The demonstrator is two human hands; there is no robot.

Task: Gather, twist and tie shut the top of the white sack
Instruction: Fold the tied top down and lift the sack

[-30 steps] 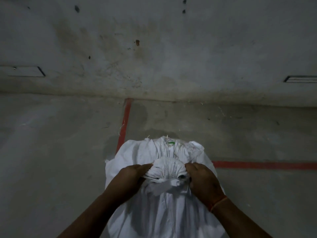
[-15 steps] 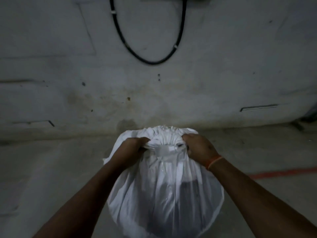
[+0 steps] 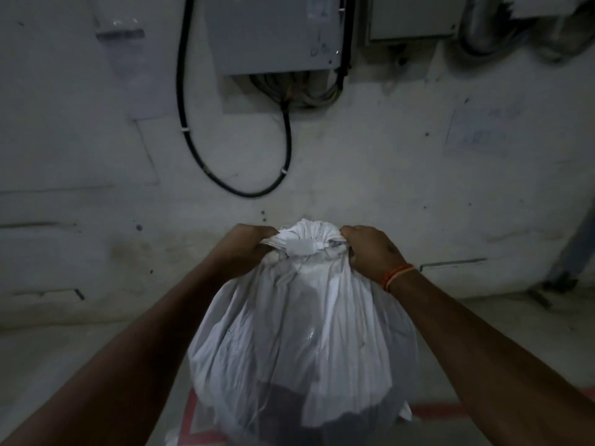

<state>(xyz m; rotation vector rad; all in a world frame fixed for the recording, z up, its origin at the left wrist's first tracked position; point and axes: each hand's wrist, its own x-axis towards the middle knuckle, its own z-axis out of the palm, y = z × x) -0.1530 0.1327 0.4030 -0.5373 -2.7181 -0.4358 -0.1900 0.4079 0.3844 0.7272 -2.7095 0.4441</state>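
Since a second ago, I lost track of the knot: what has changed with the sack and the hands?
The white sack now hangs stretched below its bunched top, seemingly lifted; the view has tilted up from the floor to the wall's grey box. Unchanged: left hand and right hand grip the knot from either side.

Wall box [image 3: 273,33] markings — too blurred to read.

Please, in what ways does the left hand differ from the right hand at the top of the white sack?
The left hand grips the left end of the knot on the white sack; the right hand grips the right end. The right wrist wears an orange thread band; the left wrist is bare. Both hands curl around cloth at the same height.
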